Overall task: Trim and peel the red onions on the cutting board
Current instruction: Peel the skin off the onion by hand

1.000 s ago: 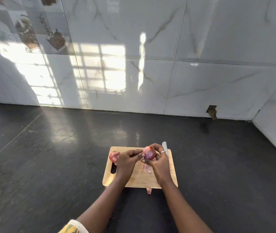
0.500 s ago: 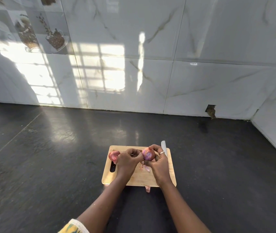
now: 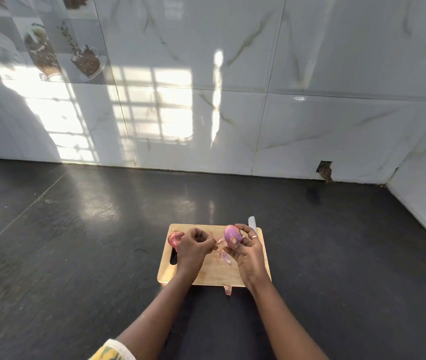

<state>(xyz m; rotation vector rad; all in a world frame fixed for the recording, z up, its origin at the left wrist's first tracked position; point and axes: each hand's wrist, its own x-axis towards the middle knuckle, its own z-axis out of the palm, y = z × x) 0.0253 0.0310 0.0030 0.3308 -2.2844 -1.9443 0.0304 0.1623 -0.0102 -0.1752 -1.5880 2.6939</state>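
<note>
Two onions: one peeled onion (image 3: pixel 232 235) gripped by the right hand (image 3: pixel 248 252) over the 1 o'clock corner of the cutting board (image 3: pixel 214 275), and one unpeeled onion (image 3: pixel 173 239) resting at 10 o'clock. One knife blade (image 3: pixel 252 224) projects behind that hand. The left hand (image 3: pixel 193 246) has curled fingers (any pinched peel cannot be determined). Several peel scraps (image 3: pixel 226 257) lie mid-board. One stray scrap (image 3: pixel 228 290) lies just off the 6 o'clock edge. Dark counter (image 3: pixel 76 255) extends on all sides.

I watched a glossy black worktop (image 3: pixel 76 255) run back to white, marble-veined wall tiles (image 3: pixel 310 61). Sunlight from a barred window (image 3: pixel 165 110) glared off them. Printed cups (image 3: pixel 51 48) decorated the upper-left tiles, and a chipped hole (image 3: pixel 324 170) broke one tile's base.
</note>
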